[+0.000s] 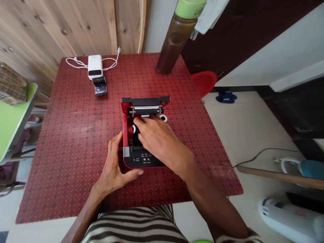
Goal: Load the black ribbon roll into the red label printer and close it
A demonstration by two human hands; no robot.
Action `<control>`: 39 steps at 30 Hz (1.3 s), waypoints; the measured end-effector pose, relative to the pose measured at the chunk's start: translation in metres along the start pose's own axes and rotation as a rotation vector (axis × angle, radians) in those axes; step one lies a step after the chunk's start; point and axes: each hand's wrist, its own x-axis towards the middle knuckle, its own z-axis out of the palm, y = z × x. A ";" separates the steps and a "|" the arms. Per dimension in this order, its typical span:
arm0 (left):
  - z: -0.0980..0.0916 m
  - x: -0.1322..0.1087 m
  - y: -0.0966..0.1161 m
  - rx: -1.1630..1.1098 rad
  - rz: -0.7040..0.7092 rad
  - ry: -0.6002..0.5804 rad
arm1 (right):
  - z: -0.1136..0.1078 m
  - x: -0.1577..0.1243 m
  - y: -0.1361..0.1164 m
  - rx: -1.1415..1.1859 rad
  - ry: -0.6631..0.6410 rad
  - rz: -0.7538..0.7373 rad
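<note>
The one view looks from the person's head, forward and steeply down, past a black-and-white striped shirt (134, 226) onto a red diamond-patterned worktop (63, 152). It sits close above the left hand (113, 162) and right hand (159, 138), wide enough to take in a pale wooden plank wall (50, 27) beyond and a cream tiled floor (240, 128) to the right.

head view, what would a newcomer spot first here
The open red-and-black printer sits mid-table, the right hand over its open insides and the left hand at its near left corner. The red patterned tabletop stands out around it, with a tall brown bottle at the far edge.
</note>
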 end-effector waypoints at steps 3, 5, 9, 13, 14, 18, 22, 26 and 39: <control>0.002 0.001 0.000 0.013 0.003 0.018 | -0.001 -0.003 -0.004 0.027 0.061 0.037; 0.003 0.001 -0.001 0.030 0.020 0.037 | -0.003 -0.006 -0.009 0.029 0.079 0.058; 0.004 0.001 -0.002 0.047 0.038 0.061 | -0.014 -0.027 -0.017 0.095 0.208 0.070; 0.003 0.001 -0.003 0.026 0.000 0.048 | -0.026 -0.070 -0.008 0.326 0.580 0.220; 0.003 0.000 -0.003 0.025 -0.007 0.053 | -0.026 -0.082 -0.002 0.404 0.680 0.305; 0.004 0.001 -0.004 0.029 -0.020 0.072 | -0.004 -0.119 0.033 0.614 0.974 0.695; 0.004 0.002 -0.002 0.034 -0.011 0.072 | 0.038 -0.132 0.050 0.724 1.094 0.878; 0.001 0.004 0.004 0.039 -0.034 0.056 | 0.075 -0.125 0.032 0.745 0.979 0.878; 0.001 0.003 0.006 0.065 -0.028 0.054 | 0.085 -0.121 0.027 0.613 0.477 0.400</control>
